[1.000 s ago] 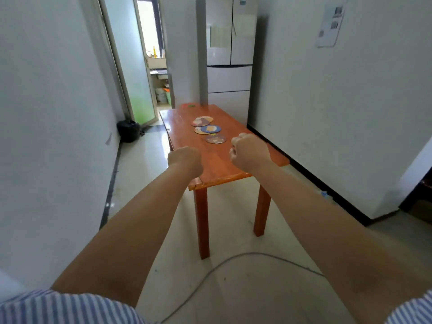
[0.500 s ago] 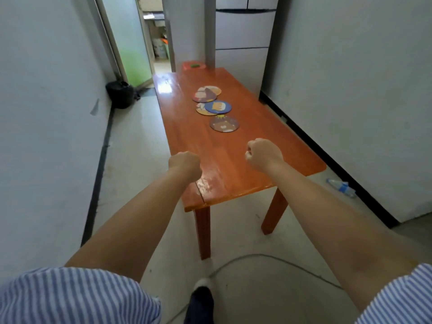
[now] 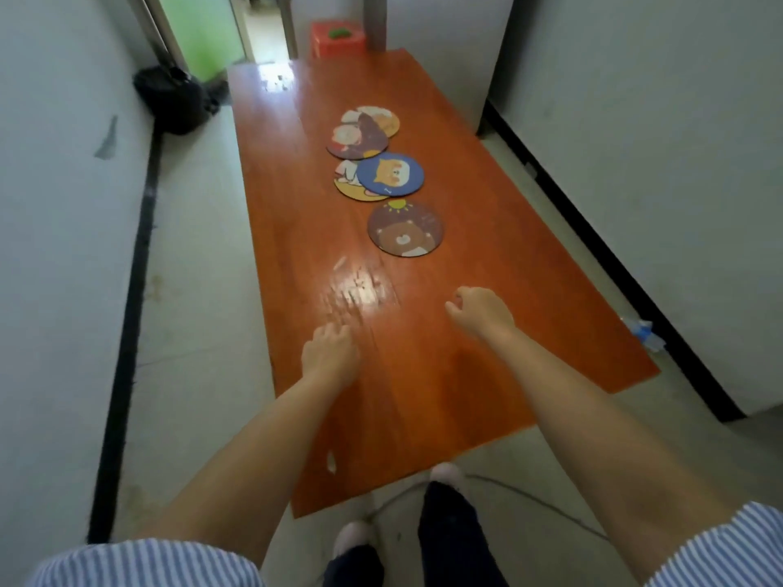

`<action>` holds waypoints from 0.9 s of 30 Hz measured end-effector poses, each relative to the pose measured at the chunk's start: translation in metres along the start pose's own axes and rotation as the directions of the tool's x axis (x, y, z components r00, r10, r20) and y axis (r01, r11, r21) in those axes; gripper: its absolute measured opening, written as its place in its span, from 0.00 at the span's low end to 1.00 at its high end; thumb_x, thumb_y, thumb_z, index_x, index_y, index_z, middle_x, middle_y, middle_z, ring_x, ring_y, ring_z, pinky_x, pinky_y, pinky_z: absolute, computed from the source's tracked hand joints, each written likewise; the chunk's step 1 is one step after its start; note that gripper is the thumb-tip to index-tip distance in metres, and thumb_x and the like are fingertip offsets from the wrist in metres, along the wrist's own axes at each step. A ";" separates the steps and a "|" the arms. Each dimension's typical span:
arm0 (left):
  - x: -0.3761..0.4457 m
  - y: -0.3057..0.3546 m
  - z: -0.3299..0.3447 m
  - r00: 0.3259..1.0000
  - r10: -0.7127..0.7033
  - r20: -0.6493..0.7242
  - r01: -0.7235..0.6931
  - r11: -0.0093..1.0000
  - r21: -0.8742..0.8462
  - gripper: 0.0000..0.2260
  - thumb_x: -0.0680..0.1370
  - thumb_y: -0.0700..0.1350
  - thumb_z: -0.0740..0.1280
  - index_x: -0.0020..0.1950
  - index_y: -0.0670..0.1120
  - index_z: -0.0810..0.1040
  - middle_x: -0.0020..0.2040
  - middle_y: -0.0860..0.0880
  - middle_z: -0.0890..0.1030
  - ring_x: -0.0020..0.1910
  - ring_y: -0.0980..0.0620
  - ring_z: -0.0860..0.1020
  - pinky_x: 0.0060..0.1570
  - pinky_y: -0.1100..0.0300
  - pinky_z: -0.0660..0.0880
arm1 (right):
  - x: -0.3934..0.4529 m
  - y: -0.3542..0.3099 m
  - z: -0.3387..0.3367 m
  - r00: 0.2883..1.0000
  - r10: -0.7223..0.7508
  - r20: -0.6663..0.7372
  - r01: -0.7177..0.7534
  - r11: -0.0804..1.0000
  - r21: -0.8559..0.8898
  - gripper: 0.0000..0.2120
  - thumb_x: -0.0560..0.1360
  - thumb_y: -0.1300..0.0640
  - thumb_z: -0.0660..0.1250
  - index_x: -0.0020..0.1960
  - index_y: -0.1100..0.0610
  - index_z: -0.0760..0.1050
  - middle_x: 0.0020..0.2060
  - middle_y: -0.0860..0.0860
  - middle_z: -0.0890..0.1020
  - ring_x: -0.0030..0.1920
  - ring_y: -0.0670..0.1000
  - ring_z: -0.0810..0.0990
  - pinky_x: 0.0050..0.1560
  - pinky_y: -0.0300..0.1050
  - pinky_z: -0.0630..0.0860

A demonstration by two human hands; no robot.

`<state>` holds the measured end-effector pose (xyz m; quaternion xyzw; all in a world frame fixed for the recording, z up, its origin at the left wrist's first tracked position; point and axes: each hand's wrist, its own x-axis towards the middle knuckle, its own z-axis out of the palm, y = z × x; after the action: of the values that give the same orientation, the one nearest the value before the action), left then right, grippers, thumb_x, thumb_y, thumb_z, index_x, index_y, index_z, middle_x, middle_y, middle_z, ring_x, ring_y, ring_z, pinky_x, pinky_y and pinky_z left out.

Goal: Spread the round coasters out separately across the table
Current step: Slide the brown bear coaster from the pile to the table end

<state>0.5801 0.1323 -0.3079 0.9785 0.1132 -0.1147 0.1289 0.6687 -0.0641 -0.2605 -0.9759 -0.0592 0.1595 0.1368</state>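
The spreading has barely begun, judging by the layout. Five round coasters lie on the orange table [image 3: 487,374], and only the bear coaster [image 3: 406,229] sits by itself. The blue coaster [image 3: 390,174] overlaps the yellow coaster [image 3: 354,186] beneath it, and farther on the dark brown coaster [image 3: 357,136] covers part of the pale coaster [image 3: 381,118]. So two overlapping pairs remain to be pulled apart, and all five sit bunched in one line down the middle of the table, leaving most of its surface unused.

The left hand [image 3: 331,353] hovers over the near part of the table with its fingers loosely curled and nothing in it. The right hand [image 3: 481,309] is likewise empty, fingers bent inward in a relaxed half-fist. Neither touches a coaster.

From the right hand, the bear coaster lies ahead and slightly to its left, near but apart. From the left hand, it sits ahead and to the right, farther off. The blue and yellow pair lies just beyond the bear coaster, and the brown and pale pair farthest from both hands.
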 end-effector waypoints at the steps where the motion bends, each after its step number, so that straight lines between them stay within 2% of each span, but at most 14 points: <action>1: 0.010 0.000 0.006 1.000 -0.020 -0.009 0.019 0.999 -0.026 0.17 0.78 0.44 0.57 0.66 0.41 0.68 0.68 0.41 0.71 0.67 0.42 0.67 0.63 0.48 0.70 | 0.020 -0.001 0.000 1.000 0.012 0.014 -0.013 0.999 0.039 0.19 0.78 0.51 0.58 0.62 0.63 0.72 0.60 0.60 0.78 0.59 0.60 0.76 0.58 0.55 0.76; 3: 0.030 -0.001 0.018 0.998 -0.066 0.012 0.066 0.996 -0.062 0.19 0.78 0.47 0.57 0.68 0.42 0.65 0.72 0.41 0.66 0.72 0.43 0.62 0.69 0.48 0.64 | 0.061 -0.005 0.001 0.999 0.044 0.032 -0.048 0.991 0.124 0.22 0.77 0.49 0.59 0.64 0.63 0.70 0.62 0.61 0.77 0.62 0.61 0.74 0.59 0.54 0.73; 6: 0.057 -0.006 0.033 0.990 -0.134 0.050 0.136 0.990 -0.037 0.23 0.79 0.51 0.57 0.71 0.43 0.62 0.75 0.42 0.61 0.74 0.43 0.57 0.72 0.47 0.59 | 0.117 -0.012 0.007 0.996 0.064 0.056 -0.072 0.984 0.160 0.25 0.76 0.49 0.62 0.65 0.65 0.67 0.63 0.64 0.73 0.63 0.64 0.72 0.61 0.53 0.71; 9: 0.077 -0.009 0.048 0.983 -0.185 -0.003 0.185 0.983 0.007 0.26 0.78 0.55 0.57 0.72 0.44 0.59 0.76 0.42 0.58 0.75 0.44 0.54 0.73 0.47 0.56 | 0.163 -0.014 0.014 0.991 0.136 0.012 -0.135 0.970 0.202 0.28 0.73 0.47 0.64 0.66 0.64 0.64 0.64 0.64 0.71 0.65 0.64 0.70 0.63 0.54 0.70; 13: 0.081 -0.007 0.071 0.972 -0.225 -0.067 0.224 0.974 -0.020 0.28 0.78 0.57 0.53 0.74 0.45 0.54 0.77 0.43 0.53 0.76 0.46 0.48 0.74 0.49 0.47 | 0.203 -0.024 0.023 0.973 0.220 -0.063 -0.203 0.958 0.204 0.34 0.71 0.44 0.68 0.67 0.63 0.61 0.66 0.62 0.69 0.66 0.62 0.69 0.63 0.55 0.70; 15: 0.079 -0.007 0.077 0.969 -0.223 -0.106 0.222 0.975 -0.020 0.28 0.78 0.57 0.52 0.74 0.45 0.54 0.77 0.42 0.53 0.76 0.46 0.48 0.74 0.49 0.46 | 0.216 -0.029 0.024 0.963 0.269 -0.030 -0.254 0.936 0.244 0.36 0.69 0.47 0.71 0.68 0.62 0.59 0.66 0.63 0.68 0.65 0.62 0.70 0.62 0.54 0.71; 17: 0.079 -0.008 0.077 0.967 -0.216 -0.133 0.214 0.976 -0.024 0.28 0.78 0.57 0.52 0.73 0.44 0.56 0.76 0.42 0.55 0.76 0.45 0.49 0.73 0.50 0.46 | 0.227 -0.030 0.022 0.930 0.361 0.064 -0.360 0.865 0.350 0.38 0.68 0.50 0.73 0.69 0.62 0.58 0.67 0.62 0.68 0.64 0.61 0.72 0.61 0.52 0.73; 19: 0.077 -0.008 0.076 0.966 -0.220 -0.136 0.219 0.976 -0.019 0.28 0.77 0.57 0.53 0.73 0.44 0.56 0.76 0.42 0.56 0.76 0.45 0.50 0.73 0.50 0.46 | 0.233 -0.025 0.019 0.935 0.347 0.073 -0.350 0.867 0.354 0.28 0.70 0.55 0.71 0.66 0.64 0.67 0.65 0.61 0.74 0.63 0.59 0.74 0.59 0.49 0.75; 21: 0.076 -0.007 0.075 0.966 -0.222 -0.130 0.221 0.975 -0.021 0.28 0.77 0.57 0.53 0.73 0.44 0.56 0.76 0.42 0.56 0.76 0.45 0.51 0.73 0.50 0.47 | 0.232 -0.021 0.015 0.959 0.282 -0.017 -0.260 0.905 0.336 0.16 0.73 0.60 0.65 0.60 0.63 0.75 0.60 0.60 0.79 0.60 0.60 0.77 0.55 0.48 0.76; 23: 0.076 -0.006 0.074 0.969 -0.223 -0.102 0.223 0.975 -0.012 0.28 0.78 0.58 0.53 0.73 0.44 0.56 0.76 0.42 0.55 0.76 0.45 0.50 0.74 0.50 0.47 | 0.225 -0.015 0.010 0.967 0.254 -0.033 -0.227 0.910 0.346 0.13 0.73 0.61 0.63 0.56 0.63 0.77 0.58 0.61 0.80 0.58 0.61 0.79 0.52 0.49 0.77; 25: 0.077 -0.004 0.069 0.968 -0.239 -0.078 0.240 0.971 -0.004 0.28 0.78 0.57 0.54 0.73 0.44 0.56 0.76 0.42 0.55 0.76 0.45 0.50 0.74 0.49 0.48 | 0.215 -0.006 0.006 0.965 0.258 0.050 -0.257 0.885 0.388 0.10 0.73 0.61 0.64 0.52 0.61 0.78 0.53 0.63 0.82 0.52 0.61 0.80 0.44 0.49 0.76; 27: 0.079 0.005 0.059 0.962 -0.263 -0.071 0.263 0.965 -0.006 0.27 0.77 0.57 0.56 0.72 0.43 0.59 0.75 0.40 0.58 0.75 0.43 0.54 0.73 0.47 0.53 | 0.198 0.010 0.004 0.934 0.290 0.209 -0.356 0.802 0.480 0.05 0.73 0.62 0.63 0.45 0.60 0.77 0.38 0.63 0.79 0.36 0.59 0.79 0.30 0.45 0.71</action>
<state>0.6451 0.1261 -0.3825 0.9585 0.2466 -0.0959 0.1066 0.8546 -0.0407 -0.3252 -0.8883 0.1441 0.2510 0.3567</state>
